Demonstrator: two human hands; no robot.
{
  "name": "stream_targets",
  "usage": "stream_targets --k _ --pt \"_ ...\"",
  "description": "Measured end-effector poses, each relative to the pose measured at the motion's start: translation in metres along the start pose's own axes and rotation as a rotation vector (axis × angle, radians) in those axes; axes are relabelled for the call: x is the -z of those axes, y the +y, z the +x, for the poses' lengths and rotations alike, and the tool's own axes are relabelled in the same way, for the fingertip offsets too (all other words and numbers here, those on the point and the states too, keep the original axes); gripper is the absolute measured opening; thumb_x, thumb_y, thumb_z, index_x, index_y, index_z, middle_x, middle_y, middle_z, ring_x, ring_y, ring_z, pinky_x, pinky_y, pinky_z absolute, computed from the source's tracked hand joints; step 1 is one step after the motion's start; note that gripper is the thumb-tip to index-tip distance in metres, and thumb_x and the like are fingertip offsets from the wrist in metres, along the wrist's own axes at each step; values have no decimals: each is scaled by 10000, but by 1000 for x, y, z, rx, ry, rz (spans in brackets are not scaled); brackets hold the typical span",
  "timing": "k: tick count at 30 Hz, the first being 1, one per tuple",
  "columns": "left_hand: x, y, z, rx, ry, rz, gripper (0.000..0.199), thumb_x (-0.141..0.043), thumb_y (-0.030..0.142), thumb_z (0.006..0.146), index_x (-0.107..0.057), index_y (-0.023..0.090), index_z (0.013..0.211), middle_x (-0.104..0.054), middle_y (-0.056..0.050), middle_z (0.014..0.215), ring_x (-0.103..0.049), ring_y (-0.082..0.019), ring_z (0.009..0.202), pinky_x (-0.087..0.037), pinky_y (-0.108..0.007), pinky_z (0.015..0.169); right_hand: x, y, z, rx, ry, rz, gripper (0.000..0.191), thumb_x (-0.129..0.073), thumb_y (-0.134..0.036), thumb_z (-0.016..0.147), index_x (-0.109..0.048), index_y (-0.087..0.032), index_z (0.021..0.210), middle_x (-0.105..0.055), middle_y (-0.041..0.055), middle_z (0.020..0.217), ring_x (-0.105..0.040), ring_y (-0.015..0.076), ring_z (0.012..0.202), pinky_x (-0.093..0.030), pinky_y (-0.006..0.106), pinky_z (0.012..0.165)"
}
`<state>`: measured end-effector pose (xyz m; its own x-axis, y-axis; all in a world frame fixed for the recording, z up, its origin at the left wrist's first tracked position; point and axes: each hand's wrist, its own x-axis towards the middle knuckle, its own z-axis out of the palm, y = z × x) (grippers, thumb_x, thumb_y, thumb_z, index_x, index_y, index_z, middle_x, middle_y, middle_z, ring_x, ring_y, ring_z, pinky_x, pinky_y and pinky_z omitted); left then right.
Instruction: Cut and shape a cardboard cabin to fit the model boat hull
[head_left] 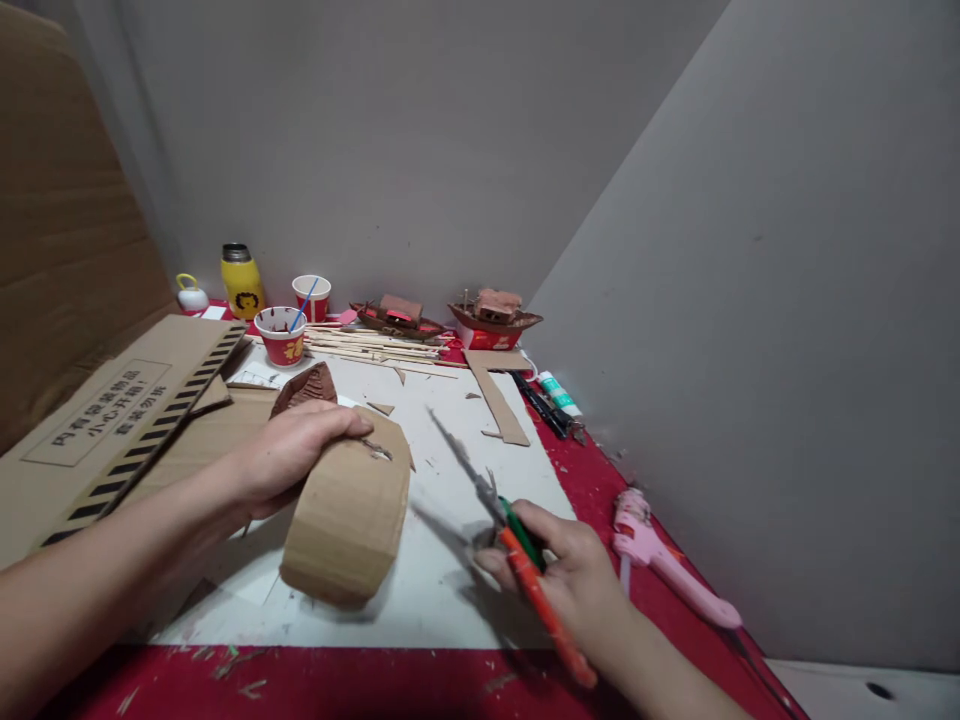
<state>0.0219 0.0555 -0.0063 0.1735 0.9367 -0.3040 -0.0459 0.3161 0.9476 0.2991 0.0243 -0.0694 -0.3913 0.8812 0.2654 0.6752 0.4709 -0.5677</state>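
A curved piece of brown cardboard (346,515) is in my left hand (296,448), the thumb lying on its upper edge. It is held above a white board (442,610), and a torn patch shows near its top. To its right, my right hand (566,565) grips scissors (525,560) with one orange and one green handle. The blades point up and left, apart from the cardboard. Just behind my left hand is a dark brown ridged piece (306,388), partly hidden.
Large cardboard sheets (142,400) lie at the left. Behind the board are paper cups (282,345), a yellow bottle (241,283), thin sticks (360,345) and two model boats (495,310). A pink glue gun (667,570) rests at the right, near a grey wall (787,350).
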Motion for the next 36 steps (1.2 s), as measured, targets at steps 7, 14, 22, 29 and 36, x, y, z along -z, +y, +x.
stream_targets --k 7,14,22,29,36 --pt "1 5 -4 -94 -63 44 285 -724 444 776 -738 172 860 -721 -44 813 -610 -151 700 -440 -213 575 15 -10 -1 -129 -238 344 418 -513 -594 862 -515 -199 727 -436 -29 613 -406 128 550 -382 214 476" --pt "4 9 -5 -158 -74 55 317 -752 435 772 -733 191 975 -713 -34 850 -604 -144 722 -448 -215 618 18 -17 -6 -78 -369 389 545 -502 -726 820 -592 -188 814 -463 -18 615 -404 131 560 -395 205 481" --pt "2 12 -13 -247 -53 223 323 -618 499 860 -691 185 835 -607 1 702 -495 -127 637 -363 -206 546 21 -17 -4 -114 -503 449 594 -397 -752 861 -556 -181 820 -461 -12 675 -399 132 597 -390 221 524" --pt "-4 15 -20 -321 13 499 362 -458 504 942 -622 191 865 -612 -10 789 -516 -155 698 -392 -239 617 23 -19 -2 -151 -603 560 614 -297 -770 884 -483 -186 836 -398 -33 674 -378 111 575 -357 206 493" --pt "-5 19 -22 -403 -54 531 332 -449 443 963 -585 197 785 -559 17 749 -492 -135 667 -393 -224 616 18 -13 -4 -237 -639 681 596 -345 -790 859 -412 -202 786 -389 -45 635 -349 76 497 -289 190 422"
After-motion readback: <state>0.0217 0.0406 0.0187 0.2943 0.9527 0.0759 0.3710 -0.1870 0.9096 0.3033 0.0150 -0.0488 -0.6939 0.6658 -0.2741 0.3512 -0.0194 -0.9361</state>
